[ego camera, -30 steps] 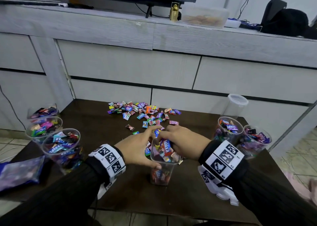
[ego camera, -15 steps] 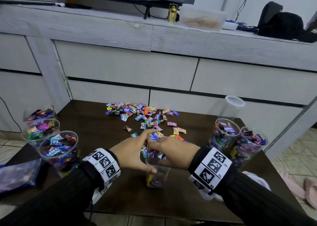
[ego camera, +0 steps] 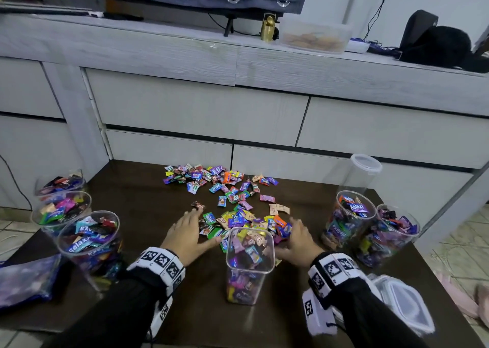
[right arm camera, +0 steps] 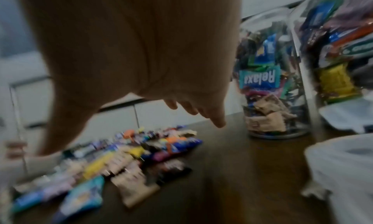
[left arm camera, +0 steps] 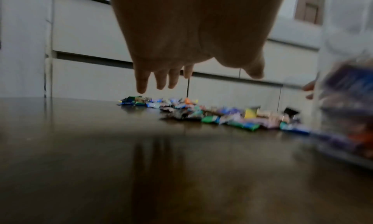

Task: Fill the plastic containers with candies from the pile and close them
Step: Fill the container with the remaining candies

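Sitting mid-desk, the square container point(ego camera: 250, 263) is nearly full; the candy pile point(ego camera: 246, 222) lies just behind it, bracketed by left hand point(ego camera: 186, 238) and right hand point(ego camera: 297, 242), both spread flat, holding nothing.

Head view: lit evenly and softly, no hard shadows; straight cabinet point(ego camera: 201, 115) lines are bowing toward the frame edges, wide-angle.

Left wrist view: dim; the table point(left arm camera: 101, 163) is giving back a pale sheen and a dark reflected streak; the left hand point(left arm camera: 189, 35) is showing as a backlit shape; the container point(left arm camera: 347, 112) at the right edge is smearing with motion blur.

Right wrist view: dim; the candies point(right arm camera: 113, 162) are blurring heavily; the jar point(right arm camera: 272, 83) is staying sharper.
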`<action>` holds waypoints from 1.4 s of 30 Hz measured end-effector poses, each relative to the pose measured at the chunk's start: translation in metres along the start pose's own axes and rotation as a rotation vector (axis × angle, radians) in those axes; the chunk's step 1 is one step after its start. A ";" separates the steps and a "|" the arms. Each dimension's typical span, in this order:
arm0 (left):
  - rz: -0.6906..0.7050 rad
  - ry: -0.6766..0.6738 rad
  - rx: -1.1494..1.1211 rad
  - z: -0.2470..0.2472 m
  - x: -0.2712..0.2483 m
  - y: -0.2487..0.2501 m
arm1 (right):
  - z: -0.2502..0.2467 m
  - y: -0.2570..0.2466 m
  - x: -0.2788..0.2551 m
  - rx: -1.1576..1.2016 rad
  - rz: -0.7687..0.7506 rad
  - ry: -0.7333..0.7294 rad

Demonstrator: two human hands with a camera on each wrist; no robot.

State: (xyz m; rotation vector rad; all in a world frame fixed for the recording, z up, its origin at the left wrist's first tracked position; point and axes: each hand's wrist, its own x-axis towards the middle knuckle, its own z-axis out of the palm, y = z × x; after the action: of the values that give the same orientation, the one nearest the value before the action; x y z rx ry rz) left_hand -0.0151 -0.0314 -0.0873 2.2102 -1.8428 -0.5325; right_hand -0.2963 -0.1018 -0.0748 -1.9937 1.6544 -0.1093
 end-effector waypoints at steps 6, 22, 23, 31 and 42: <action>-0.086 -0.225 0.212 0.028 0.049 -0.004 | 0.050 0.019 0.050 -0.222 0.077 -0.005; 0.465 -0.271 0.492 0.040 0.102 0.012 | 0.043 -0.043 0.100 -0.490 -0.442 -0.142; 0.473 -0.251 0.511 0.042 0.103 0.013 | 0.044 -0.041 0.100 -0.532 -0.468 -0.112; 0.417 -0.105 0.492 0.049 0.099 0.022 | 0.041 -0.043 0.102 -0.484 -0.468 -0.167; 0.286 -0.146 0.278 0.019 0.093 0.033 | 0.019 -0.042 0.100 -0.228 -0.376 -0.082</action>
State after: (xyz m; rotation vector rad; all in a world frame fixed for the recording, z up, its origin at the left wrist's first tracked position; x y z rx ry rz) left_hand -0.0386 -0.1271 -0.1050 2.0562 -2.3885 -0.4118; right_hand -0.2279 -0.1843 -0.0991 -2.4308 1.2712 0.0271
